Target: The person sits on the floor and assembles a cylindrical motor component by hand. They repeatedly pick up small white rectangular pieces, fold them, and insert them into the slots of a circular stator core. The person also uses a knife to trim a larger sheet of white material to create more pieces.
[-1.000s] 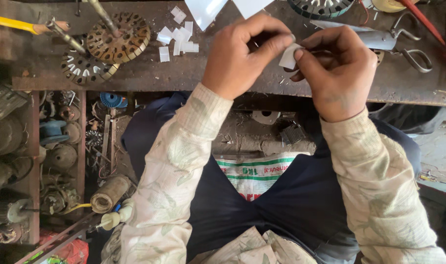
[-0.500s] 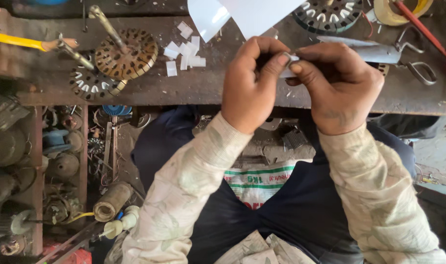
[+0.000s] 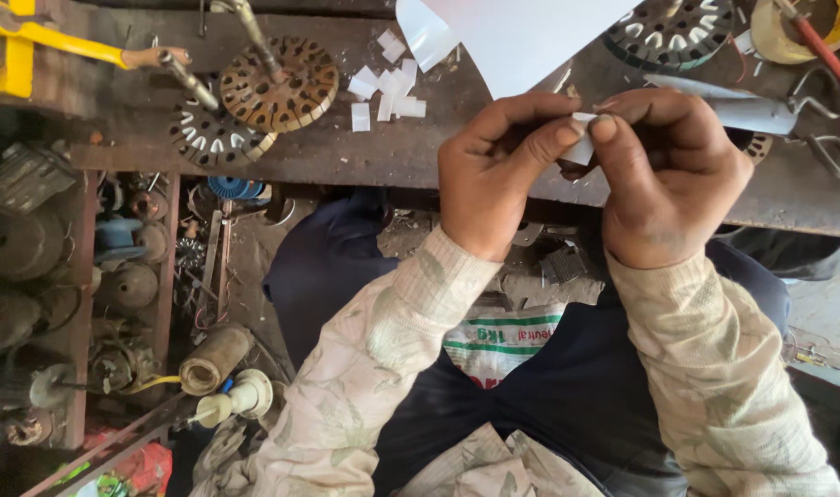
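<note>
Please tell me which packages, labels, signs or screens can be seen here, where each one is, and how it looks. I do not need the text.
Printed sack: below the workbench, between the person's forearms; white, with green stripes and some red print, partly hidden by dark cloth.
Packaging: bottom left corner; crumpled, red and green, too blurred to tell more.
No signs or screens in view.

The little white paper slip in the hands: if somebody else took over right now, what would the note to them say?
Left hand: grip pinched on the small white paper slip. Right hand: pinching the same slip from the other side, above the bench edge.
On the dark wooden bench: a pile of small cut white paper pieces, a large white sheet, a slotted round metal stator disc.
Done: several pieces cut.
Left: the slip is in the fingers, not on the pile.
</note>
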